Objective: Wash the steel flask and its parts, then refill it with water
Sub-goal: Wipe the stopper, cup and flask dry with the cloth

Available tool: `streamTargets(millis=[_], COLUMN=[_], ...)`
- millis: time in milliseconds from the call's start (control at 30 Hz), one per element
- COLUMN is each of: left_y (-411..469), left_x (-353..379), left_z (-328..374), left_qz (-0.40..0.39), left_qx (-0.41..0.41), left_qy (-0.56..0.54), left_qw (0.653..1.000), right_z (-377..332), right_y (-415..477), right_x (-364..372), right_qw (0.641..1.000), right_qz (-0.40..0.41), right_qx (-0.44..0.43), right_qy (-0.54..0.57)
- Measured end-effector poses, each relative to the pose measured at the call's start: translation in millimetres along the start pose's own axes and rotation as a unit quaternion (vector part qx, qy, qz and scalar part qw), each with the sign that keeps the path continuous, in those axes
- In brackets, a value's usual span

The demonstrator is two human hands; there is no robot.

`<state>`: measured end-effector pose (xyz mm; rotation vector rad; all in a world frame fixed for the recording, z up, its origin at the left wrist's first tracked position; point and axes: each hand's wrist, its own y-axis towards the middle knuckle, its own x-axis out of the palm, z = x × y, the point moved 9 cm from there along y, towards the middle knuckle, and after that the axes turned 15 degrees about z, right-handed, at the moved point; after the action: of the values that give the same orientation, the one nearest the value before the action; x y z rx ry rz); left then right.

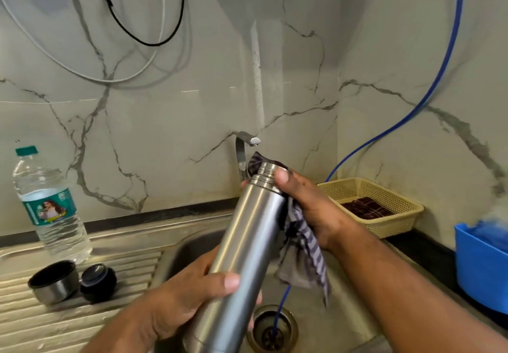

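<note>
- Over the sink (343,311), the steel flask (247,242) is tilted mouth-up, the left hand (176,297) grip wrapped round its lower body.
- The right hand (310,204) grip pinches a striped cloth (305,245) against the neck: the wiping step, I judge.
- Cup (52,281) and stopper (99,282) sit near the counter's left edge; refilling calls for an upright flask.

One wide-angle view from head height looks forward and down over a steel sink (324,330) toward a marbled wall (170,110), which fills the upper half of the frame and bows at the edges. The camera is close: the left hand (176,297) and right hand (316,204) on the steel flask (247,242) take up the lower centre, with the forearms entering from the bottom edge. The tap (243,146) stands at mid-frame and the draining board (68,325) is at the lower left.
</note>
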<state>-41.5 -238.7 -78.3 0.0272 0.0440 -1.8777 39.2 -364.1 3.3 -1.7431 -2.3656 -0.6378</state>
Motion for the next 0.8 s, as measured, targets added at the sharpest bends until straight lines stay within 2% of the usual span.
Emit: streamTargets(millis=[67, 100, 167, 233, 300, 333, 367, 433, 500, 600, 633, 667, 700, 733, 800], left_y=[-12, -17, -18, -15, -8, -1, 4, 5, 5, 5, 5, 3, 3, 1, -3], left_x=[34, 44, 52, 49, 34, 19, 0, -19, -23, -32, -36, -39, -42, -44, -54], left_z=[-1, 0, 1, 3, 2, 3, 3, 13, 20, 26, 28, 29, 29, 29, 29], left_qz=[-0.147, -0.188, -0.215, -0.198, -0.101, -0.014, 0.091, 0.233, 0.303, 0.372, 0.387, 0.403, 0.416, 0.429, 0.467], left_qx=[-0.035, -0.046, -0.053, -0.056, -0.064, -0.044, -0.012, 0.051, 0.076, 0.101, 0.116, 0.126, 0.126, 0.125, 0.111], left_qy=[-0.096, -0.127, -0.159, -0.167, -0.140, -0.086, 0.012, 0.235, 0.374, 0.530, 0.557, 0.561, 0.542, 0.500, 0.389], left_qw=[0.984, 0.973, 0.962, 0.964, 0.983, 0.995, 0.996, 0.942, 0.873, 0.755, 0.726, 0.712, 0.719, 0.742, 0.786], right_z=[1, 2, -2, 0, 10, 17, 22, 29, 35, 38, 38, 35, 32, 27, 21], right_y=[-14, -24, -36, -30, -12, -4, 2, 9, 11, 10, 8, 6, 5, 3, 2], right_x=[14, 20, 24, 19, 5, -3, -11, -19, -25, -23, -20, -16, -12, -9, -2], right_qw=[0.989, 0.976, 0.956, 0.968, 0.988, 0.992, 0.993, 0.992, 0.986, 0.978, 0.976, 0.974, 0.969, 0.961, 0.914], right_qz=[-0.112, -0.159, -0.200, -0.180, -0.088, -0.035, 0.010, 0.076, 0.133, 0.185, 0.190, 0.187, 0.178, 0.162, 0.118], right_qx=[0.056, 0.089, 0.110, 0.093, 0.099, 0.112, 0.114, 0.101, 0.093, 0.064, 0.049, 0.032, 0.011, -0.012, -0.065], right_qy=[0.076, 0.123, 0.186, 0.146, 0.075, 0.049, 0.024, -0.010, -0.033, -0.067, -0.092, -0.126, -0.168, -0.223, -0.382])
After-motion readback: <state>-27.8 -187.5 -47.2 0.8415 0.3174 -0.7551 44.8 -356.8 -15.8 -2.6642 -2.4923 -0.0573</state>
